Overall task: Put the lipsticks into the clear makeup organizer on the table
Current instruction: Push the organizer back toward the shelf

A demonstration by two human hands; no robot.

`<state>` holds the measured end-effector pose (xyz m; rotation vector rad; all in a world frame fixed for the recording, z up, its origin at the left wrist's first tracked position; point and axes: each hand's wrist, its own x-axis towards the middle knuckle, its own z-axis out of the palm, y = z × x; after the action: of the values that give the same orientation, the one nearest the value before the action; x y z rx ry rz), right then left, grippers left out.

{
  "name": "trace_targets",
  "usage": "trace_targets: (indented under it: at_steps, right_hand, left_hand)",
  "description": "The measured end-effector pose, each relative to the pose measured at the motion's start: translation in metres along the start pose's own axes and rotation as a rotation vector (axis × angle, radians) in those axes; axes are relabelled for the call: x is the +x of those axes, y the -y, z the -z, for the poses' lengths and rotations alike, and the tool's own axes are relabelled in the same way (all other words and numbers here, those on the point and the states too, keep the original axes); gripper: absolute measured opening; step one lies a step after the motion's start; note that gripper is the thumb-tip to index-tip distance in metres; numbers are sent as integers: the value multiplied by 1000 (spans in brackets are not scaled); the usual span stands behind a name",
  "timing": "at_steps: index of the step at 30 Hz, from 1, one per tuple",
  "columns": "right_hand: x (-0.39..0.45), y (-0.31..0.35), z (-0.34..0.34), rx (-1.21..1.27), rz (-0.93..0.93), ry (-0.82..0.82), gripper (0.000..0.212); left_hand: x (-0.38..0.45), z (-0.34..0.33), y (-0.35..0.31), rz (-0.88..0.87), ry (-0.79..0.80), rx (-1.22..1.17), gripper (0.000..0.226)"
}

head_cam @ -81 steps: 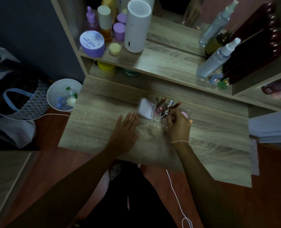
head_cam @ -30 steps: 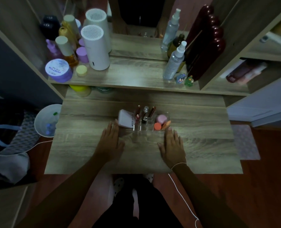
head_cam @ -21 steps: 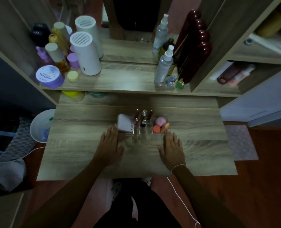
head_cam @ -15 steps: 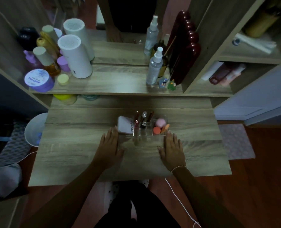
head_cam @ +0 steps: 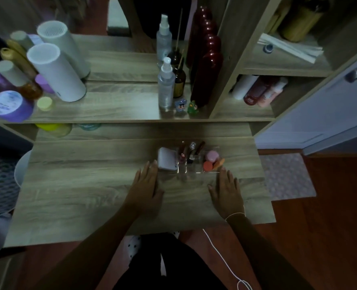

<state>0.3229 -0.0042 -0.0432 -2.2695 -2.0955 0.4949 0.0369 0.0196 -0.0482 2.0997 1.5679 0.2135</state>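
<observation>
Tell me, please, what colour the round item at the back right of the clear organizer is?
Pink: the round item sits in the clear organizer, seen best in the head view.

My one head camera looks steeply down and forward over the table (head_cam: 89, 195), shelves at the far edge.

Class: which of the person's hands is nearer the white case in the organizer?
Left. The left hand has fingertips beside the white case; the right hand lies beyond the organizer's other end.
</observation>
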Motion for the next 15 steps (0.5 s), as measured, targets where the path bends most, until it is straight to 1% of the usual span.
trace_targets:
  at_steps: [7,15]
  right_hand:
    - [7,-38,2,70,-19,-28,74]
    - [27,-63,9,121,-47,-68,72]
  left_hand:
    - [26,-20,-28,4,-1,24,78]
    - [47,-25,-55,-16,13,18,81]
